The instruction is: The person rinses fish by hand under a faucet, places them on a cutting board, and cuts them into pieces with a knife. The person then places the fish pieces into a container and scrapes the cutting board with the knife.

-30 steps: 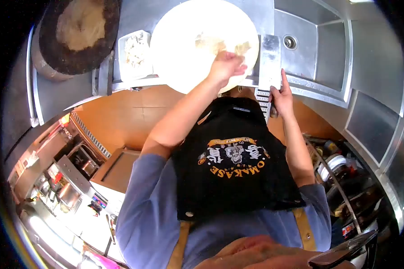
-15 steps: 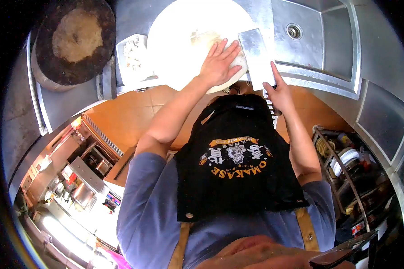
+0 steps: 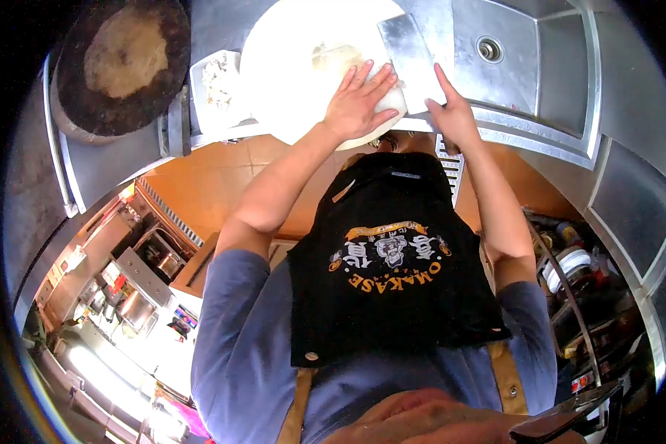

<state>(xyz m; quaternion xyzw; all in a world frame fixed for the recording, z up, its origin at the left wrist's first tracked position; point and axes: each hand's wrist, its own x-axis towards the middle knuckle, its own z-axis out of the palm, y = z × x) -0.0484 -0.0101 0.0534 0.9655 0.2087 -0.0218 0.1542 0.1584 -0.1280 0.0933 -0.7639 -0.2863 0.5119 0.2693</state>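
A round white chopping board [image 3: 288, 52] lies on the counter, washed out by bright light. My left hand [image 3: 360, 103] is flat with fingers spread, pressing on a pale piece of food [image 3: 396, 100] near the board's right edge; most of that piece is hidden under the palm. In my right hand [image 3: 455, 120] is a cleaver [image 3: 408, 55], its handle covered by the curled fingers and the index finger pointing forward. The broad blade overlaps the board's right rim, close beside the left fingertips. A brownish, wet-looking patch [image 3: 337, 58] shows on the board beyond the left hand.
Left of the board stands a white tub [image 3: 218, 89] of small pale pieces. Farther left is a thick, dark round chopping block [image 3: 126, 55]. A steel sink [image 3: 507, 89] is at the right. Below it, a rack [image 3: 570, 288] holds dishes and bottles.
My right hand and the cleaver have moved forward and a little left, bringing the blade farther up the board's right side. The left hand has stayed almost in place.
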